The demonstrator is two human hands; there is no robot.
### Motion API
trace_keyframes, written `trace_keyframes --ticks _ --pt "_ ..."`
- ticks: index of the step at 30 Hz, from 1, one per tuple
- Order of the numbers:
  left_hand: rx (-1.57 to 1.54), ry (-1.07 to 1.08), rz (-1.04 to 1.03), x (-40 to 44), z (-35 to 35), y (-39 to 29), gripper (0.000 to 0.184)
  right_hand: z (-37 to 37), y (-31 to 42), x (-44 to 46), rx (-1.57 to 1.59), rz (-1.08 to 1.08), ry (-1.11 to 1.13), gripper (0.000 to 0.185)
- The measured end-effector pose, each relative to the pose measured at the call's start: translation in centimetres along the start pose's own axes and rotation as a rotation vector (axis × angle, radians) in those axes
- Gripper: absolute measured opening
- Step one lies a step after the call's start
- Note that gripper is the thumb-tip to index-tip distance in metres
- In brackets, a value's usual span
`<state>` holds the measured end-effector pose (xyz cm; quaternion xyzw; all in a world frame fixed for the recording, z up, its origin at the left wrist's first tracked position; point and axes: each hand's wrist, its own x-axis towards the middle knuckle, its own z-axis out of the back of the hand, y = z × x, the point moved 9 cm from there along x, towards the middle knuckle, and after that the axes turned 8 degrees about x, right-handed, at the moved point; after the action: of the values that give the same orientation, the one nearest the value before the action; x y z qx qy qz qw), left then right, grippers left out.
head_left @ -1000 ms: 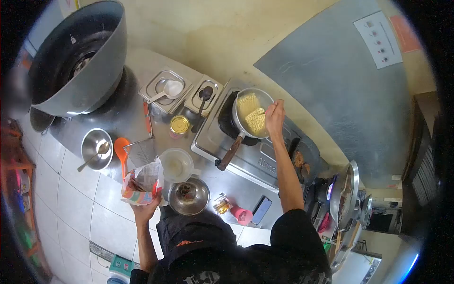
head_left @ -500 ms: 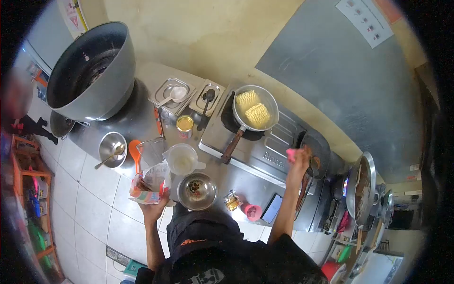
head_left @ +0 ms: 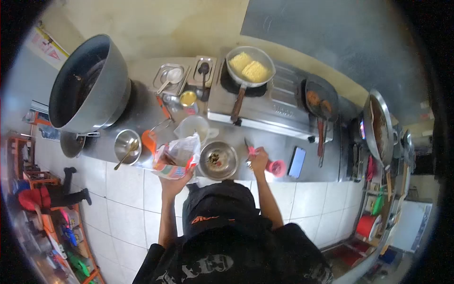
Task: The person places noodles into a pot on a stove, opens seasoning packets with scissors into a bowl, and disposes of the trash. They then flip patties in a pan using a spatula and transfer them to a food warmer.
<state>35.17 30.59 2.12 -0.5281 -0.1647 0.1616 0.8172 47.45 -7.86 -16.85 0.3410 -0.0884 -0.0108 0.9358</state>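
My left hand [head_left: 177, 185] is closed round the lower edge of an open plastic packet [head_left: 178, 154], white with red and coloured print. My right hand [head_left: 258, 161] is closed on a small pink-handled tool [head_left: 252, 150] with a narrow dark tip; whether it is a knife cannot be made out. Between the hands stands a steel bowl [head_left: 231, 173] with small dark and reddish bits at its bottom. A pink cup [head_left: 276, 167] is just right of my right hand. Behind the packet sits a translucent plastic jug [head_left: 193, 127].
On the stove [head_left: 288, 97], a saucepan [head_left: 242, 84] holds two noodle blocks beside a dark pan [head_left: 321, 102] with browned pieces. A phone [head_left: 296, 162], an opened can [head_left: 188, 100], a steel bowl with a spoon [head_left: 124, 137] and a huge pot [head_left: 109, 90] stand around. A person [head_left: 38, 198] is far left.
My right hand has come from over the stove's right side down to the counter beside the bowl, carrying the pink-handled tool. My left hand still holds the packet, now closer to the bowl. The view has shifted.
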Motion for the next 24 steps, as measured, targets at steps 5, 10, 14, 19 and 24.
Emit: trace_keyframes --ticks 5,10,14,19,24 --pt "0.123 0.106 -0.157 -0.5 4.4 -2.5 0.083 -2.8 -0.1 0.3 -0.288 -0.103 0.167 0.030" --pt "-0.041 -0.003 -0.522 -1.3 7.9 -2.2 0.077 -3.8 1.6 1.7 -0.635 0.119 0.151 0.030" --pt "-0.250 0.130 -0.535 -3.3 8.3 3.5 0.088 -3.5 -0.7 1.5 -0.392 0.110 0.162 0.026" --pt "-0.252 0.134 -0.492 -2.9 9.2 4.8 0.094 1.3 0.0 -2.5 0.592 -0.180 -0.024 0.018" --pt "-0.244 0.186 -0.490 -1.8 7.9 4.8 0.099 7.1 14.1 -7.7 1.059 -0.255 -0.006 0.020"
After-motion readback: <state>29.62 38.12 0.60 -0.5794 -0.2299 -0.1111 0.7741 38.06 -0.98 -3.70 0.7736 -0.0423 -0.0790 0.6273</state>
